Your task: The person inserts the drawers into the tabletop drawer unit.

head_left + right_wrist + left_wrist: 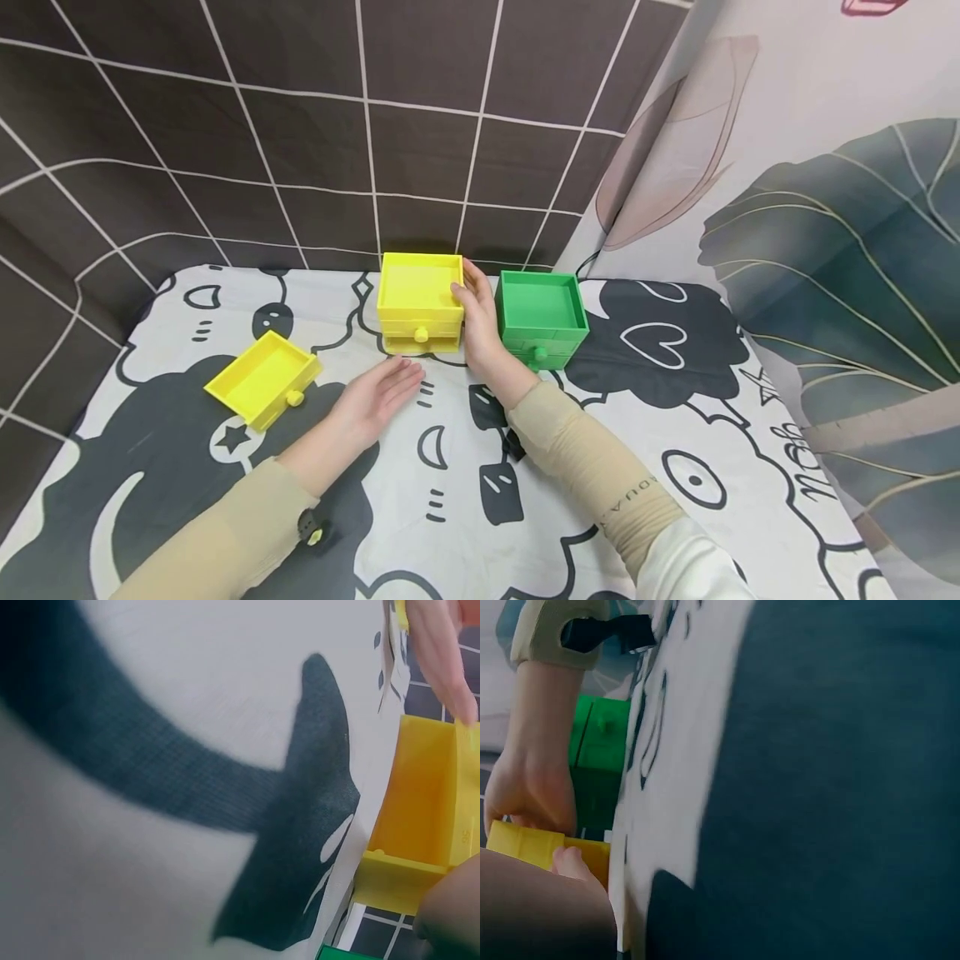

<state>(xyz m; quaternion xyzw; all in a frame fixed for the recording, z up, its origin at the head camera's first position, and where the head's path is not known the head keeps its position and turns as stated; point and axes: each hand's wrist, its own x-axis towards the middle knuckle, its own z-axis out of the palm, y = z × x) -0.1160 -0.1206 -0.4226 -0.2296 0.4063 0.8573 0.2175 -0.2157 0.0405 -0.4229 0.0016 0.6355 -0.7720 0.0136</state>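
Note:
A small yellow drawer box (420, 287) with an open tray top stands near the back of the cloth. Its upper drawer has a round knob, and the slot below is drawerless; the right wrist view looks into this hollow compartment (416, 799). My right hand (480, 321) holds the box by its right side, thumb over the top rim and fingers along the wall. In front of the box, my left hand (380, 396) is extended, fingers straight and holding nothing. Left of it lies a loose yellow drawer (264, 375), knob facing the front right.
A matching green drawer box (543, 312) stands just right of my right hand. Beneath everything is a black-and-white patterned cloth (405, 533). Behind rises a dark grid-patterned hanging (420, 150), with a leaf-print curtain (847, 250) along the right.

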